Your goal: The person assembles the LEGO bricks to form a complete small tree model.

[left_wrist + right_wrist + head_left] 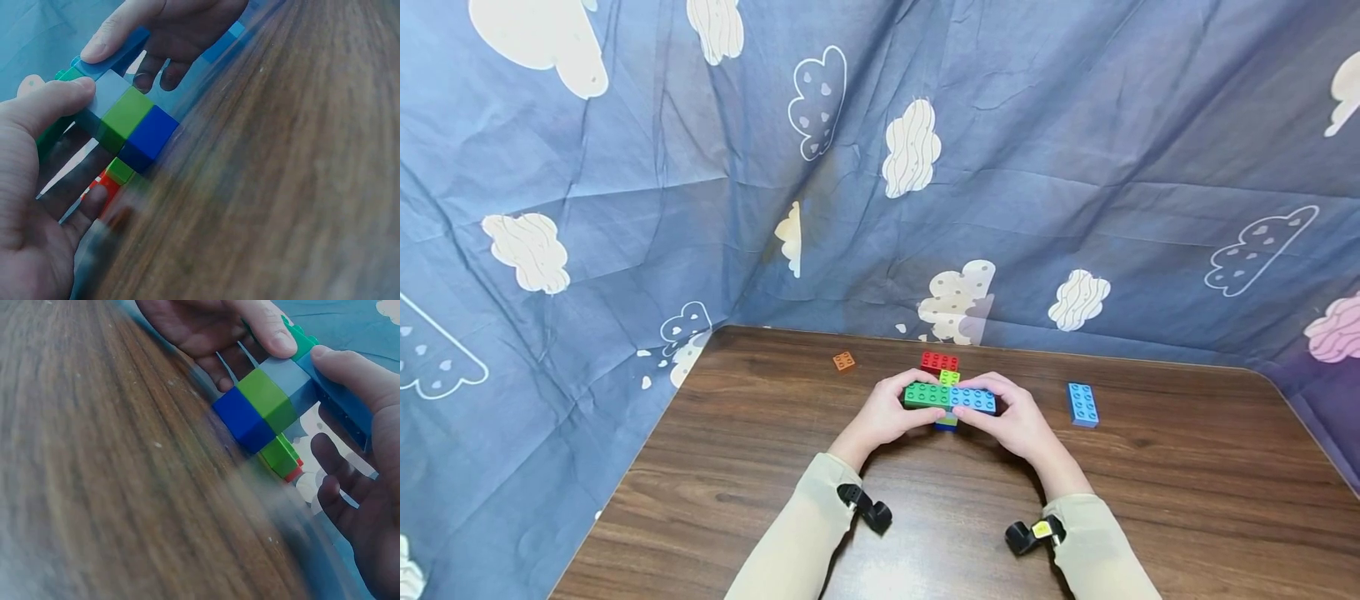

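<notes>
A small tower of toy building bricks stands on the table, with a dark blue brick [150, 139] at the bottom, a lime brick [267, 400] over it and a pale grey-blue brick [289, 380] above that. Across its top lie a long green brick [927, 395] and a long blue brick [973, 399], end to end. My left hand [883, 412] pinches the green brick between thumb and fingers. On the other side, my right hand [1018, 421] grips the blue brick the same way. Both thumbs lie on the near side, close together at the middle.
Right behind the tower are a smaller lime brick [950, 377] and a red brick [940, 362]. An orange brick [844, 361] lies at the back left, and another blue brick [1083, 405] to the right. A blue cloud-patterned cloth [865, 250] hangs behind the wooden table [737, 467].
</notes>
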Demonstrator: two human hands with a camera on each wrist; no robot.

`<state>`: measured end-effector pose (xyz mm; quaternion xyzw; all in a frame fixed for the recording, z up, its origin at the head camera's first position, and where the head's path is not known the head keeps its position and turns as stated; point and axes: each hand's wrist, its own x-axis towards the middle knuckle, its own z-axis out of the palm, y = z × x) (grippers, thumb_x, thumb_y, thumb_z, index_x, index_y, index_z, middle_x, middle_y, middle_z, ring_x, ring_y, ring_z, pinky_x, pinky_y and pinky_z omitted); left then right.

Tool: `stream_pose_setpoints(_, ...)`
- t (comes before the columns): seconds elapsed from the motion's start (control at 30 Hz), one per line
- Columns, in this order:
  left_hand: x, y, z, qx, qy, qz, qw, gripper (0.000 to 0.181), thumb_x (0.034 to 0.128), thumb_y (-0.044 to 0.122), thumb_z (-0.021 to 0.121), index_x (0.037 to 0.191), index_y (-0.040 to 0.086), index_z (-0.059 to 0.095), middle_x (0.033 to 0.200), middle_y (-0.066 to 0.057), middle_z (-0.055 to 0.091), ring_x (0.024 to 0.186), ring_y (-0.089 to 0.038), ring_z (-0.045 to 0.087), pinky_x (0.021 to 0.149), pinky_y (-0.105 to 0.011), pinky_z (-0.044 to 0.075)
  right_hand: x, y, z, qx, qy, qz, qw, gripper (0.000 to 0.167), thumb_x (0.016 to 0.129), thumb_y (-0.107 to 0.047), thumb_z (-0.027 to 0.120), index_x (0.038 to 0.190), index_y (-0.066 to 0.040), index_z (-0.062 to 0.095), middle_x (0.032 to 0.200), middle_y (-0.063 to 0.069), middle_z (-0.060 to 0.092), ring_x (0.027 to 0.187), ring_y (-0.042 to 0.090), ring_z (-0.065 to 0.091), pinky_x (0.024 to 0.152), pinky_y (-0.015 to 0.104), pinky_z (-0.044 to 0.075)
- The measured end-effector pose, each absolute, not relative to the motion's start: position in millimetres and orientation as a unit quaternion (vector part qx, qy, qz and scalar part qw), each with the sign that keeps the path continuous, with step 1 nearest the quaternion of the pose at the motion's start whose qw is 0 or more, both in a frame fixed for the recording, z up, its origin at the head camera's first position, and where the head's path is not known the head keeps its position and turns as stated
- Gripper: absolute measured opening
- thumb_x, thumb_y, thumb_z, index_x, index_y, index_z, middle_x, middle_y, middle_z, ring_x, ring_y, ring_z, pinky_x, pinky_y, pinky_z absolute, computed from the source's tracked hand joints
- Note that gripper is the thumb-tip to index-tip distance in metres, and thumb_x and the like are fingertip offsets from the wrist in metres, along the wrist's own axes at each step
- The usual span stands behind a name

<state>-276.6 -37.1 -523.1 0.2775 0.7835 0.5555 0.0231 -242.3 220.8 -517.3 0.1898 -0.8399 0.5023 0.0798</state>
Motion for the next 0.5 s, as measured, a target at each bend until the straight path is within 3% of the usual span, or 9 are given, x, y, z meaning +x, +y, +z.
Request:
stream_pose_setpoints(0.3,-278,-36,-525,0.282,0.775,0.566,0.025,0.041,0.0921,0.021,0.091,0.128,0.015,0.072,0.121,0.0,0.076,0.103,-0.011,0.068,0.093,-0.031,0.056,-239,225,-501,0.193,-0.865,0.459,0.064,0.04,0.092,-0.031,0.092,0.129,-0.026,0.078,0.126,-0.005,0.073,0.11,0.018,0.064,0.091,0.033,0.052)
stream_pose_setpoints(0.5,-277,-36,-526,0.273,0.774,0.571,0.026,0.042,0.0908,0.021,0.092,0.128,0.019,0.072,0.119,0.001,0.075,0.102,-0.011,0.068,0.092,-0.031,0.056,-237,242,-489,0.184,-0.87,0.457,0.033,0.056,0.09,-0.029,0.094,0.14,-0.019,0.072,0.133,0.006,0.072,0.102,0.025,0.063,0.082,0.031,0.054)
